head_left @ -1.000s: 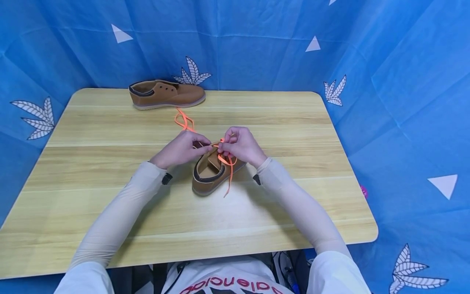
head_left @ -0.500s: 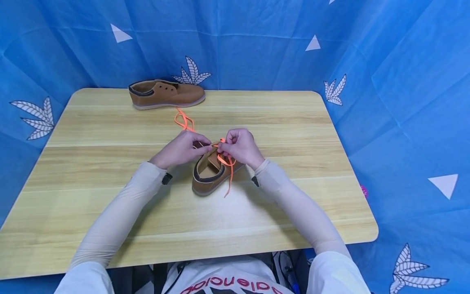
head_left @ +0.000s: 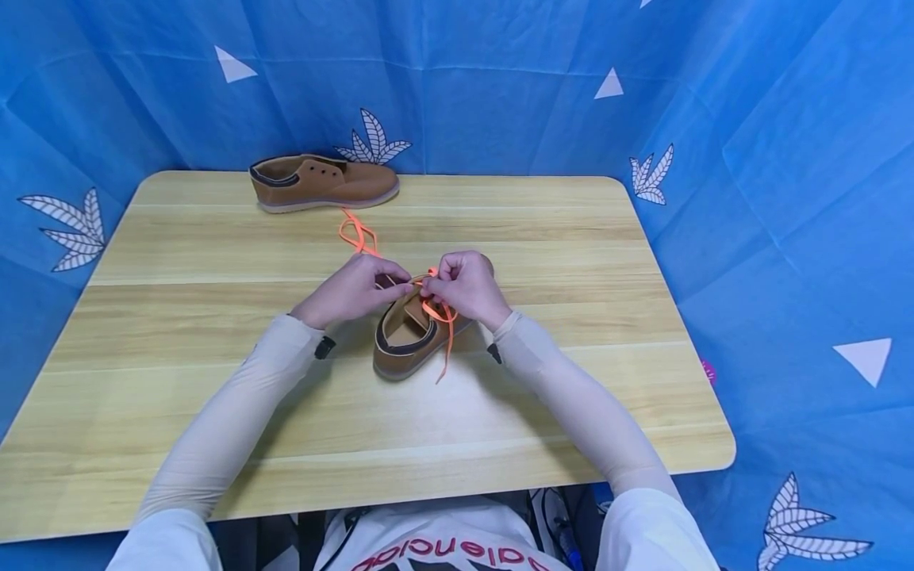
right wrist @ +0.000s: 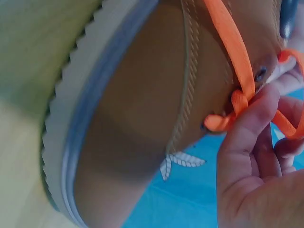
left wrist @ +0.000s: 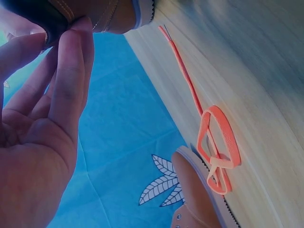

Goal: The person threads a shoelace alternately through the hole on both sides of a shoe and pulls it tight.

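From my remote seat I had the wood-grain table [head_left: 571,381] in full view, with the far shoe [head_left: 343,184] resting along its back edge and, nearer the middle, the near shoe [head_left: 400,349] standing on its sole between the two hands, heel toward the wearer, toe away to the right. The left grip [head_left: 353,292] was closed down on that shoe's dark-lined collar, with only the collar's thickness between the fingertips; I wanted that pinch firm enough to brace the upper, yet not so hard that it folded the edge. The right grip [head_left: 471,287], fingers curled, seemed to pinch the orange lace [head_left: 449,349] (the thumb hid the exact contact from me). The step, as I judged it, was threading, and it called for short, straight pulls, with the lace kept flat and its slack loop clear of the fingers. The spare lace [head_left: 360,238] lay looped on the table between the shoes, best left alone. Smallest of all, a dark-rimmed eyelet [right wrist: 260,73] showed just above the right thumb; I could not tell whether lace passed through it, so I would have checked before tightening.
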Demonstrator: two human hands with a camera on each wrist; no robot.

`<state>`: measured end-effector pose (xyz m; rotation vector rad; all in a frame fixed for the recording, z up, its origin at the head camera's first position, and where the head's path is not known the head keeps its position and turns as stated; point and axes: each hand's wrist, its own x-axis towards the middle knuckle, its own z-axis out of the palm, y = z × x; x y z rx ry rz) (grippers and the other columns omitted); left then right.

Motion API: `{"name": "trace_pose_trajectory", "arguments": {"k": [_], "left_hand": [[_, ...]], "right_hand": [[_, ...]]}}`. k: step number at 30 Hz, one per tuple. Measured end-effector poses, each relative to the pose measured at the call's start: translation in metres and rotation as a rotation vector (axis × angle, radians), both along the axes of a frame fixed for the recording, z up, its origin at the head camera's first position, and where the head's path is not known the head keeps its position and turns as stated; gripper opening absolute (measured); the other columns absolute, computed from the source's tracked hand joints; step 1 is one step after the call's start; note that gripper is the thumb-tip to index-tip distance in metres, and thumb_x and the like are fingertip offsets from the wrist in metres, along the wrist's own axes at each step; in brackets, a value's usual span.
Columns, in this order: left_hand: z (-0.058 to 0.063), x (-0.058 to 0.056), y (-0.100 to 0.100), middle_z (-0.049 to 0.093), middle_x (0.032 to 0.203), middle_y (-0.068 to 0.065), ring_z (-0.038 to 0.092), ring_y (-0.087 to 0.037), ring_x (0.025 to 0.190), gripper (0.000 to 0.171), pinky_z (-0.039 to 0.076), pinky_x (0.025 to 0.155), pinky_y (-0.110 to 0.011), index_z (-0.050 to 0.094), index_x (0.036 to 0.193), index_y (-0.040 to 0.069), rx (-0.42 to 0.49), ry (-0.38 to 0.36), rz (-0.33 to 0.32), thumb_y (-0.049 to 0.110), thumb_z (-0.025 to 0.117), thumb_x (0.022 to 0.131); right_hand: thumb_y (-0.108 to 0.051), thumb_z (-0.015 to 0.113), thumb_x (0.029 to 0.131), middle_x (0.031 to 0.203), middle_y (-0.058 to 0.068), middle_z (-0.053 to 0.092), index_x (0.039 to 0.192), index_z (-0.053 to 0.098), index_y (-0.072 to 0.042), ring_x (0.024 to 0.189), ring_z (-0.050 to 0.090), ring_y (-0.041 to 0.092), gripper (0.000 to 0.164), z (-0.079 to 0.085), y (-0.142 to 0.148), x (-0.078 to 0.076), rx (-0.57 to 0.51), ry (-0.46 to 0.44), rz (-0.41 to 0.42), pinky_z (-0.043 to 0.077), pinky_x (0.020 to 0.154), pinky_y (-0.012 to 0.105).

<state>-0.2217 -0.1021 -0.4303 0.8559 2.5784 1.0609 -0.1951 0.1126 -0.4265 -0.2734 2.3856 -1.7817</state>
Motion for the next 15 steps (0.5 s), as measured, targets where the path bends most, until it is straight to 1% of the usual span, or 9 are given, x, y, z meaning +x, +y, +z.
{"name": "trace_pose_trajectory", "arguments": {"k": [2, 4, 6, 7, 9, 11, 13, 14, 15], "left_hand": [[0.0, 0.0, 0.0, 0.075, 0.1, 0.001, 0.068, -0.013, 0.088, 0.019, 0.057, 0.08, -0.033, 0.075, 0.108, 0.015, -0.008, 0.002, 0.003, 0.025, 0.068, 0.093], [0.0, 0.0, 0.001, 0.075, 0.1, 0.001, 0.067, -0.013, 0.089, 0.019, 0.057, 0.081, -0.034, 0.075, 0.108, 0.015, -0.014, 0.004, 0.008, 0.026, 0.069, 0.093], [0.0, 0.0, 0.001, 0.075, 0.1, 0.001, 0.068, -0.013, 0.089, 0.019, 0.057, 0.082, -0.034, 0.075, 0.108, 0.015, -0.015, 0.008, 0.007, 0.026, 0.069, 0.093], [0.0, 0.0, 0.001, 0.075, 0.1, 0.001, 0.068, -0.012, 0.089, 0.019, 0.057, 0.082, -0.034, 0.075, 0.108, 0.015, -0.013, 0.011, 0.007, 0.025, 0.069, 0.093], [0.0, 0.001, 0.001, 0.075, 0.1, 0.0, 0.068, -0.012, 0.089, 0.019, 0.057, 0.082, -0.034, 0.075, 0.107, 0.014, -0.012, 0.014, 0.008, 0.025, 0.069, 0.093], [0.0, 0.001, 0.001, 0.075, 0.1, 0.0, 0.068, -0.012, 0.088, 0.019, 0.057, 0.082, -0.033, 0.075, 0.107, 0.014, -0.006, 0.023, 0.001, 0.025, 0.069, 0.093], [-0.001, 0.001, 0.001, 0.075, 0.099, 0.001, 0.068, -0.011, 0.088, 0.019, 0.057, 0.081, -0.032, 0.076, 0.107, 0.014, 0.001, 0.031, -0.003, 0.025, 0.069, 0.093], [-0.001, 0.0, 0.0, 0.075, 0.099, 0.001, 0.068, -0.011, 0.087, 0.018, 0.057, 0.08, -0.032, 0.076, 0.106, 0.014, 0.005, 0.036, -0.006, 0.025, 0.069, 0.093], [-0.001, 0.0, 0.0, 0.076, 0.099, 0.002, 0.068, -0.011, 0.087, 0.018, 0.057, 0.08, -0.032, 0.076, 0.106, 0.014, 0.01, 0.041, -0.011, 0.025, 0.069, 0.093]], "right_hand": [[0.002, 0.066, 0.088, 0.078, 0.026, 0.072, 0.059, 0.042, -0.005, 0.076, 0.075, 0.03, 0.038, 0.003, 0.004, 0.0, 0.004, -0.016, 0.035, 0.059, 0.06, 0.032], [0.005, 0.063, 0.088, 0.076, 0.026, 0.069, 0.061, 0.042, -0.005, 0.08, 0.075, 0.03, 0.036, 0.008, 0.01, -0.001, -0.018, -0.021, 0.072, 0.06, 0.065, 0.032], [0.006, 0.06, 0.089, 0.077, 0.024, 0.069, 0.065, 0.042, -0.006, 0.08, 0.074, 0.031, 0.032, 0.014, 0.016, -0.001, -0.06, -0.011, 0.102, 0.06, 0.066, 0.032], [0.007, 0.06, 0.09, 0.08, 0.026, 0.068, 0.068, 0.043, -0.006, 0.082, 0.073, 0.032, 0.03, 0.018, 0.019, -0.001, -0.097, -0.01, 0.115, 0.06, 0.067, 0.031], [0.006, 0.059, 0.091, 0.084, 0.026, 0.068, 0.075, 0.045, -0.005, 0.077, 0.07, 0.031, 0.024, 0.028, 0.023, 0.001, -0.172, 0.006, 0.139, 0.057, 0.065, 0.029], [0.003, 0.059, 0.093, 0.087, 0.021, 0.07, 0.084, 0.049, -0.005, 0.071, 0.065, 0.03, 0.016, 0.041, 0.024, 0.003, -0.224, 0.02, 0.166, 0.055, 0.062, 0.029], [0.001, 0.059, 0.094, 0.087, 0.019, 0.07, 0.091, 0.051, -0.004, 0.068, 0.063, 0.024, 0.01, 0.051, 0.022, 0.007, -0.273, 0.025, 0.197, 0.053, 0.061, 0.026], [0.0, 0.059, 0.095, 0.085, 0.015, 0.07, 0.095, 0.052, -0.004, 0.065, 0.06, 0.02, 0.008, 0.056, 0.021, 0.008, -0.285, 0.03, 0.213, 0.052, 0.06, 0.026], [-0.001, 0.06, 0.095, 0.085, 0.012, 0.07, 0.098, 0.053, -0.004, 0.065, 0.06, 0.02, 0.008, 0.059, 0.02, 0.01, -0.29, 0.033, 0.228, 0.053, 0.06, 0.026]]}}
